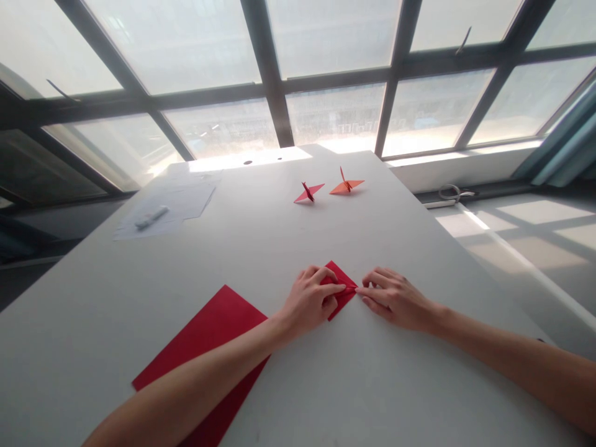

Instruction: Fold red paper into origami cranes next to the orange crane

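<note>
The left hand [313, 295] holds the paper [339, 273] down on the worktop [410, 385]; the right hand [395, 298] meets its tip, whether pinching I cannot tell. Should the left slip, the paper could crease askew.

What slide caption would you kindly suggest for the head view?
Left fingers and right fingers at folded red paper, two paper cranes beyond.
</note>
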A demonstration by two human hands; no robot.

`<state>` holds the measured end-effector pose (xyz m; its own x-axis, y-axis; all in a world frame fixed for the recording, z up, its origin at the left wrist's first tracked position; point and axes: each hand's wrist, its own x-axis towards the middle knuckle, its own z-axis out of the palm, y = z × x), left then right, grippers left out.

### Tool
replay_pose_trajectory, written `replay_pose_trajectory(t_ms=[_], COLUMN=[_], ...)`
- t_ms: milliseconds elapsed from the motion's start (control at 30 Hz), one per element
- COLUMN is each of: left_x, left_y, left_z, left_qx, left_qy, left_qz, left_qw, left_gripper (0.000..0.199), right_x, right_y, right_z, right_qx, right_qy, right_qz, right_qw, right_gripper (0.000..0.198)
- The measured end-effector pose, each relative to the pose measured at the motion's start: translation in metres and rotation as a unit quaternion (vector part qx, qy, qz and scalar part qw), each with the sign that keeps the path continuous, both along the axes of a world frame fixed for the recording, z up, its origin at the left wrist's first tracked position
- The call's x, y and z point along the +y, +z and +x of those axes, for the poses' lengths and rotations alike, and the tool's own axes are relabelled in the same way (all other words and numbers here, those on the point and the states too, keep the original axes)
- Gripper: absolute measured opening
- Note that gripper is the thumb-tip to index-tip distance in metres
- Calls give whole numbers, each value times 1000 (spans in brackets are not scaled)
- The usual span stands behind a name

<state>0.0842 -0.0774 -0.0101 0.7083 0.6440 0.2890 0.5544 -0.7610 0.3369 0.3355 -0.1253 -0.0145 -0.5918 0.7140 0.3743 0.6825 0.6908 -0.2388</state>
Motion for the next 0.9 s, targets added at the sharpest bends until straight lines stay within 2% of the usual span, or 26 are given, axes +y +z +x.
replay_pose_trajectory(t_ms=[100,233,367,467,567,633,900], left_x=[0,0,-1,-1,0,0,0], left_y=[2,5,4,3,3,4,2], left_z=[1,0,-2,-1,-1,0,-2], left_qx=[0,23,33,34,33,33,34], left_qy=[7,-29,-40,-37,-38,-38,-41], left_qz=[-9,-5,1,3,4,2,8], left_qw=[1000,999,999,999,999,999,999], left_gripper=[33,47,50,51,50,50,53], right_x=[0,1,1,2,3,4,2], right_y=[0,0,-1,-2,-3,-3,0], right_z=[-1,-2,-1,1,3,3,0], right_qx=[-3,-2,6,54,105,93,2], right_qy=[2,3,4,-5,-47,-58,-16], right_qz=[-6,-4,0,0,4,0,2], right_qw=[1000,1000,1000,999,993,994,1000], right_gripper=[21,19,20,20,20,21,29])
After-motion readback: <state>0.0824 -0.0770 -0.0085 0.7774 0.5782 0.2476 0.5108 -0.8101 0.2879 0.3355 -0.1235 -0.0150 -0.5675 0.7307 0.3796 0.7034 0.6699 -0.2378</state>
